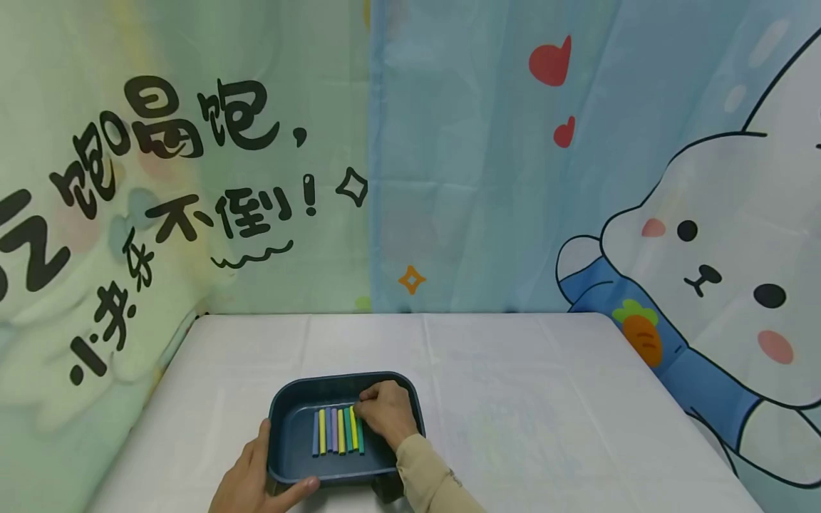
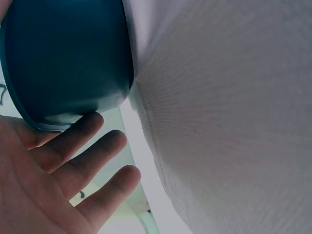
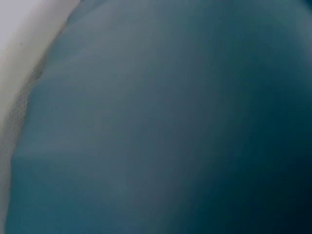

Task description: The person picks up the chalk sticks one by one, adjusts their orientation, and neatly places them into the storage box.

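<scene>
A dark blue tray (image 1: 343, 472) with rounded corners lies on the white cloth. Inside it, several thin coloured sticks (image 1: 332, 431) in blue, purple, yellow and green form a side-by-side row. My right hand (image 1: 387, 413) reaches over the tray's right side, pinching the far end of the rightmost green stick (image 1: 361, 438); the fingers hide that end. Against the tray's left side rests my left hand (image 1: 251, 476), thumb along the front rim. In the left wrist view its fingers (image 2: 92, 161) are extended and spread beside the tray wall. The right wrist view shows only blurred blue surface.
White cloth (image 1: 545, 406) covers the table, extending to the right and behind the tray. A dark object (image 1: 388, 489) shows under the right sleeve (image 1: 432, 477) at the tray's front. Printed curtains (image 1: 462, 157) hang behind and beside the table.
</scene>
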`<act>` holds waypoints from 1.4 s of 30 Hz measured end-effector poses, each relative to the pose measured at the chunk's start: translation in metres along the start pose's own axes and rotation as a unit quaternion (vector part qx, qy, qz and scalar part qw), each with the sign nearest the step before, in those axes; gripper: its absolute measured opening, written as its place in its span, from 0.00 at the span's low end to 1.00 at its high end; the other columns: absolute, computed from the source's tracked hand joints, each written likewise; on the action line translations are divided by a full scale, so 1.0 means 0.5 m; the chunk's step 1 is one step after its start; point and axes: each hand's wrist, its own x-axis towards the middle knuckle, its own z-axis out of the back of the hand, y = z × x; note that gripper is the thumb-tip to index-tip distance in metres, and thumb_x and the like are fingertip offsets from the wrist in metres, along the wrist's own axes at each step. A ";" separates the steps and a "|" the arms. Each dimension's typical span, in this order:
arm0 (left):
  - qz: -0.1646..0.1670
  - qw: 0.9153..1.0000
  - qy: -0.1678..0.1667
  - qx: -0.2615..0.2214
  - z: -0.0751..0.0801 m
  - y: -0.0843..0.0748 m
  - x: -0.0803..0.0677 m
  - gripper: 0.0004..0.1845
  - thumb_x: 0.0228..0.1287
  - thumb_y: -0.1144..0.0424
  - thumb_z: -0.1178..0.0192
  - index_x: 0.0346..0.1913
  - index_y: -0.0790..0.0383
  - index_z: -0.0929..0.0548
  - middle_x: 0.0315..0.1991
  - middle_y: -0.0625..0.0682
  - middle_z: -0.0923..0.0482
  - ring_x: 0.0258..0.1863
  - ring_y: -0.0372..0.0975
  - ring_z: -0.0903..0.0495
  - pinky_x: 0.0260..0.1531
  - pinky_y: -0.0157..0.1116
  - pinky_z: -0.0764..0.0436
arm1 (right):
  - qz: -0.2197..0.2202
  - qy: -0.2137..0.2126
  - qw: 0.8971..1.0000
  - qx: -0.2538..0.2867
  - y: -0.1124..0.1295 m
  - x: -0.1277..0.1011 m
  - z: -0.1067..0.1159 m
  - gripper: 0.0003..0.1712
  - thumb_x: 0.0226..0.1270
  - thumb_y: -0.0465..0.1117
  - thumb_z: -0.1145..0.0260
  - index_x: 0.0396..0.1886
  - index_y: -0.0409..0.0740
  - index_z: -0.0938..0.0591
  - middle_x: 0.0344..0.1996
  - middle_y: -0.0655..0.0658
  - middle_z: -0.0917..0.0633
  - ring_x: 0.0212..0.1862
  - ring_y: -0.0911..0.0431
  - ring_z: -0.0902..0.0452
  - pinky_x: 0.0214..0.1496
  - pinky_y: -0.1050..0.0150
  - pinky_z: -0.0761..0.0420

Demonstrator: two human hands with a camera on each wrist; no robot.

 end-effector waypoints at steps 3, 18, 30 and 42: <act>0.005 1.000 0.004 0.000 -0.001 -0.001 0.003 0.75 0.44 0.18 0.37 0.77 0.77 0.50 0.63 0.76 0.32 0.55 0.62 0.23 0.54 0.60 0.22 | 0.024 0.009 1.000 0.009 0.003 -0.004 0.009 0.09 0.59 0.35 0.24 0.39 0.38 0.11 0.31 0.47 0.13 0.35 0.54 0.17 0.40 0.56 0.15; 0.009 1.000 0.003 0.010 -0.004 -0.008 0.016 0.77 0.41 0.17 0.38 0.77 0.77 0.50 0.63 0.76 0.32 0.55 0.62 0.23 0.54 0.61 0.22 | 0.118 -0.071 0.990 -0.035 -0.004 -0.035 0.139 0.35 0.73 0.64 0.39 0.68 0.45 0.23 0.58 0.44 0.18 0.61 0.45 0.22 0.60 0.44 0.22; 0.018 1.000 0.012 0.005 -0.004 -0.001 0.026 0.77 0.41 0.17 0.37 0.77 0.77 0.51 0.62 0.77 0.32 0.54 0.62 0.23 0.53 0.61 0.21 | 0.108 -0.166 0.948 -0.249 -0.150 -0.012 0.233 0.52 0.70 0.74 0.48 0.77 0.40 0.35 0.77 0.30 0.42 0.76 0.29 0.53 0.69 0.22 0.57; -0.053 0.993 -0.079 0.067 0.014 -0.010 0.009 0.63 0.57 0.20 0.47 0.77 0.72 0.41 0.74 0.74 0.43 0.70 0.69 0.40 0.66 0.67 0.39 | 0.061 -0.133 0.954 -0.262 -0.213 -0.021 0.248 0.52 0.71 0.73 0.47 0.79 0.40 0.39 0.78 0.28 0.48 0.76 0.24 0.58 0.64 0.17 0.62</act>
